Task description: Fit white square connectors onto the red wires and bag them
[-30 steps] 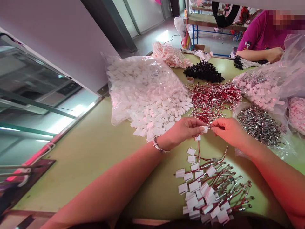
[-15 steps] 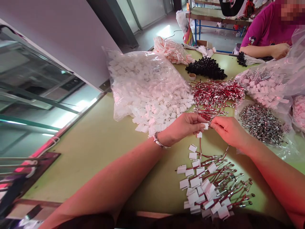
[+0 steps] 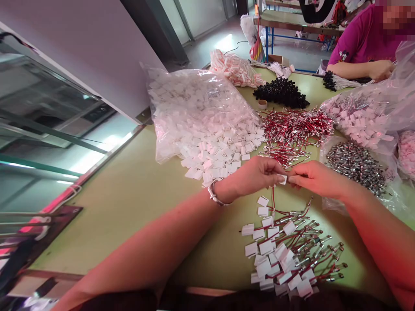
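Head cam: pinching a white connector (image 3: 283, 179) in left hand (image 3: 256, 176), just beyond the wired pile (image 3: 285, 258); working beside it with right hand (image 3: 309, 177) pinched narrow, can't tell around what. Probably mid-fitting; likely calls for careful lining-up next.

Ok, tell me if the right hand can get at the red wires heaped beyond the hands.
Probably yes: the red wires lie uncovered beyond the right hand, with no barrier visible between. Its fingers look pinched beside the white piece, though, so they may need freeing first.
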Motion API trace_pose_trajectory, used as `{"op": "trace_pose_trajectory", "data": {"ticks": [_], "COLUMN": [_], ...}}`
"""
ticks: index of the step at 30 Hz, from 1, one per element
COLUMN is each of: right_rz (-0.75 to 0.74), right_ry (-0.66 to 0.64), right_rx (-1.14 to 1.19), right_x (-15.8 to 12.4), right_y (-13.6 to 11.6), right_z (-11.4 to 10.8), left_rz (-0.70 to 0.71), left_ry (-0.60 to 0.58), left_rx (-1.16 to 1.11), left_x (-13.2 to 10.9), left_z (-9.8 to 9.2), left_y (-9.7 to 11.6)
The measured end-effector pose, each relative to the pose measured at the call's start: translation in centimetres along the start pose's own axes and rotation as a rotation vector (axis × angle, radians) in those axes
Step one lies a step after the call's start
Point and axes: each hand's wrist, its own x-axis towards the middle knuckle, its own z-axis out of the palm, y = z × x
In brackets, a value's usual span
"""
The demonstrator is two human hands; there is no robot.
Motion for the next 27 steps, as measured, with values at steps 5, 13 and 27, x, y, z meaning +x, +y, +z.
{"op": "trace_pose_trajectory", "data": {"ticks": [5,13,27], "right_rz": [0.093,0.126,0.127], "right_ry": [0.087,0.228,0.130], "right_rx": [-0.197,-0.553,-0.574], "right_x": [-0.2,1.7,1.5], "right_y": [1.5,0.7,0.7], "right_z": [-1.7,3.4,2.3], "left_rz": [0.066,-0.078,0.093], "left_ry": [-0.321,0.105,-0.183], "left_rx": [0.443,0.755,0.712], "left_x": [-1.5,-0.8,-0.8], "left_z": [0.4,0.1,0.8], "left_y": [1.7,0.7,1.0]}}
